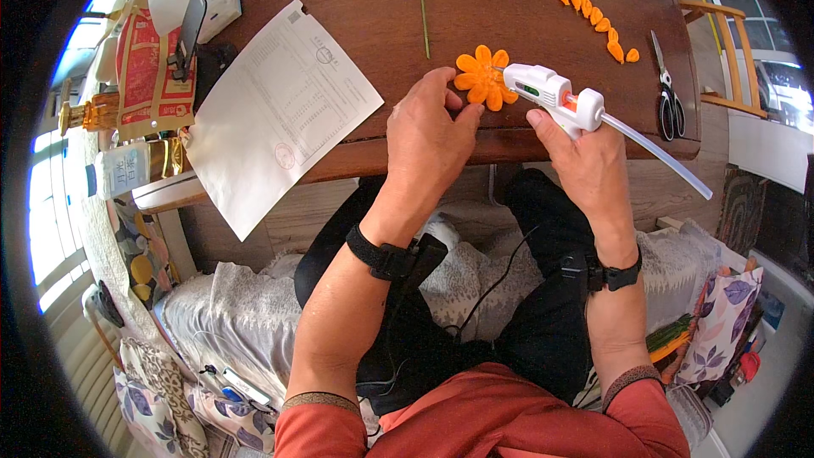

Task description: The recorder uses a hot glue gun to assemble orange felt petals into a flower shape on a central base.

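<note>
An orange flower (482,76) made of petals lies near the front edge of the brown wooden table (500,0). My left hand (428,136) pinches the flower's lower left side with thumb and fingers. My right hand (585,161) grips a white hot glue gun (551,95) with an orange trigger; its nozzle touches the flower's right side. A clear glue stick (657,154) juts out of the gun's back toward the right.
Several loose orange petals (598,19) lie in a row at the back right, with black scissors (670,102) beside them. A printed paper sheet (271,110) overhangs the table's left edge. A thin green stem (421,0) lies behind the flower. Bags and boxes crowd the far left.
</note>
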A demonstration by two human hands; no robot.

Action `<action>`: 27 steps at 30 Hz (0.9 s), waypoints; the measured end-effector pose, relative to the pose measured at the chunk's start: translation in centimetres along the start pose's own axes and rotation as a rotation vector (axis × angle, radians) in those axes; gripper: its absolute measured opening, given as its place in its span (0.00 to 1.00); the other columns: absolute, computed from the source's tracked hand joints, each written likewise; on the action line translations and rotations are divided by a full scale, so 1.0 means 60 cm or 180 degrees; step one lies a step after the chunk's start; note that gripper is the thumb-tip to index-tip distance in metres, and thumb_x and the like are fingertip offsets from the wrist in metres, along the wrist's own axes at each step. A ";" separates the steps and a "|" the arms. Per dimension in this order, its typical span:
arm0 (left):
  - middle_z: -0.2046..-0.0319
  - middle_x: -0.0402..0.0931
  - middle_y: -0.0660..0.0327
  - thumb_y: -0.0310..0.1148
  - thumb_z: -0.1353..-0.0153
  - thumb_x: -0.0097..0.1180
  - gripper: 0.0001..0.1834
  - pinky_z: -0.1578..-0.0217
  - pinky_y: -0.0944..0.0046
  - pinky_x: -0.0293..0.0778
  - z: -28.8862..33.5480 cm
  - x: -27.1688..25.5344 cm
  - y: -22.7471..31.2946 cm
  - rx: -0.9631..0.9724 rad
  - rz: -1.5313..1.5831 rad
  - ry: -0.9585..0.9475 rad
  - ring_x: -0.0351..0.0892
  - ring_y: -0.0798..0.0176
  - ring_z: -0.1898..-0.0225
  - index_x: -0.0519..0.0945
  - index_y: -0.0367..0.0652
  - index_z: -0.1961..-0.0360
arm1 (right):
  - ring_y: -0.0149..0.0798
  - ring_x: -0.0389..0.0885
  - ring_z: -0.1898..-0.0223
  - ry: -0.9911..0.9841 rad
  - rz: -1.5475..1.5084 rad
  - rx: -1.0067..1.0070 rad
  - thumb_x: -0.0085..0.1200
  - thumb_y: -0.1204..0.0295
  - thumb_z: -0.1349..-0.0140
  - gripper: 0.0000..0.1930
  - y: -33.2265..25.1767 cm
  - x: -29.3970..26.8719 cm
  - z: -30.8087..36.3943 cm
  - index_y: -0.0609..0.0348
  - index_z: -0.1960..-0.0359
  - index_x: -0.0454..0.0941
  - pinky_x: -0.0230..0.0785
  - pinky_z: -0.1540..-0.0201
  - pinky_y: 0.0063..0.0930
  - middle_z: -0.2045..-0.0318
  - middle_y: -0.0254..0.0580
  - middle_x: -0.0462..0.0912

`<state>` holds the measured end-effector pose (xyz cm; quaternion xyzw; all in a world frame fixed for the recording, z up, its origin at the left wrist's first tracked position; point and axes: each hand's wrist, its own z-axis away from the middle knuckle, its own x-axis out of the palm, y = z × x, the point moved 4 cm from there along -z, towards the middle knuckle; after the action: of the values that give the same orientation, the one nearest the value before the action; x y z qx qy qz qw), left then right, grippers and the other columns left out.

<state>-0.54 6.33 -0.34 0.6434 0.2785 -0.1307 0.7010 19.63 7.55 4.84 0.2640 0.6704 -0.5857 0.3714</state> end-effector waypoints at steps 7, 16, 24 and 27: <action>0.68 0.86 0.56 0.32 0.44 0.73 0.26 0.64 0.59 0.80 0.000 0.001 -0.002 -0.0041 0.0050 -0.0020 0.85 0.59 0.69 0.82 0.37 0.45 | 0.31 0.80 0.79 0.0025 -0.0109 0.0113 0.66 0.55 0.33 0.22 0.004 -0.006 0.009 0.67 0.57 0.86 0.72 0.74 0.30 0.79 0.40 0.81; 0.68 0.85 0.56 0.32 0.45 0.73 0.26 0.64 0.59 0.80 0.000 0.000 0.000 -0.0011 0.0009 -0.0036 0.84 0.59 0.70 0.82 0.37 0.45 | 0.57 0.89 0.64 -0.0087 -0.0377 0.0502 0.64 0.56 0.32 0.19 0.009 -0.018 0.029 0.63 0.56 0.85 0.78 0.63 0.42 0.68 0.56 0.88; 0.67 0.83 0.52 0.28 0.45 0.71 0.25 0.60 0.51 0.80 0.001 -0.004 0.008 -0.0188 0.0134 -0.0151 0.85 0.46 0.62 0.80 0.35 0.46 | 0.56 0.89 0.62 -0.0283 -0.0446 0.0789 0.63 0.50 0.32 0.23 0.015 -0.019 0.040 0.61 0.54 0.86 0.78 0.62 0.41 0.67 0.56 0.88; 0.67 0.83 0.53 0.28 0.45 0.71 0.24 0.60 0.51 0.79 0.002 -0.004 0.008 -0.0115 0.0093 -0.0103 0.85 0.47 0.63 0.80 0.35 0.47 | 0.58 0.88 0.62 -0.0251 -0.0385 0.0662 0.63 0.49 0.32 0.24 0.018 -0.015 0.042 0.60 0.54 0.86 0.78 0.61 0.42 0.66 0.57 0.88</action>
<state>-0.45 6.26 0.17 0.6324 0.2600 -0.1258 0.7188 21.49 5.31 4.80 0.2370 0.6056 -0.6833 0.3320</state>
